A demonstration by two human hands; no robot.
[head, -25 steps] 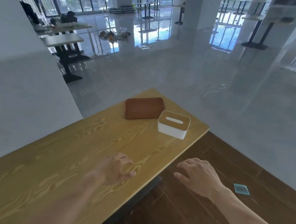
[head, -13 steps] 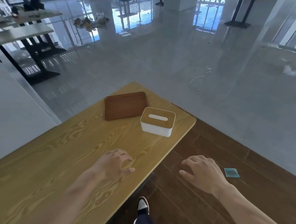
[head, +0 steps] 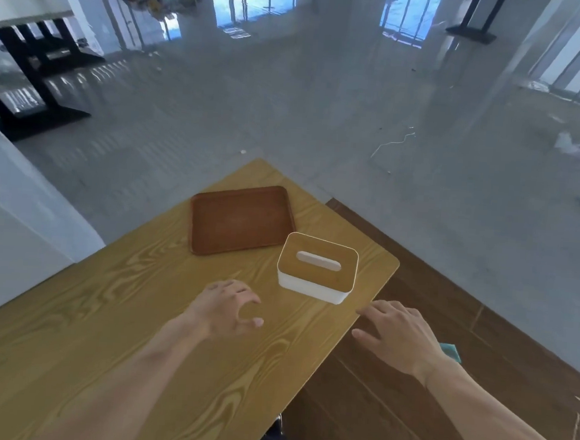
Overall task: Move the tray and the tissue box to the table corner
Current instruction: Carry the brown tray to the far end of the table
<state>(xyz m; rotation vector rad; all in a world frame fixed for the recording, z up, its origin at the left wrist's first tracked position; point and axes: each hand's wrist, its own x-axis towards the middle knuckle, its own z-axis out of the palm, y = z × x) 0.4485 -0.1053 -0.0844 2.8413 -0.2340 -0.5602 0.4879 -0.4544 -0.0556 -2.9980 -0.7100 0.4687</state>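
A wide hall with a glossy grey floor and dark-legged furniture lies beyond a yellow wood-grain desk (head: pixel 102 327), which stands on a strip of dark brown boards. The left hand (head: pixel 226 306) hovers over the desk with its grip released, fingers curled and spread as if shaping for a grasp, holding nothing. The right hand (head: pixel 399 334) hangs just past the desk's right edge, its grip also released and empty, fingers loosely extended.

Just beyond the left hand stands the tissue box (head: pixel 317 266), near the right edge at the far end of the desk. Beside it, farther off and to the left, lies the tray (head: pixel 240 218), its near right corner very close to the box; whether they touch is unclear.

To take the box well, both hands should probably close on its two short ends and lift it level, keeping clear of the tray.

The box is white with rounded corners and a wooden lid cut by an oval slot. The tray is a flat reddish-brown rectangle, low-rimmed and empty.
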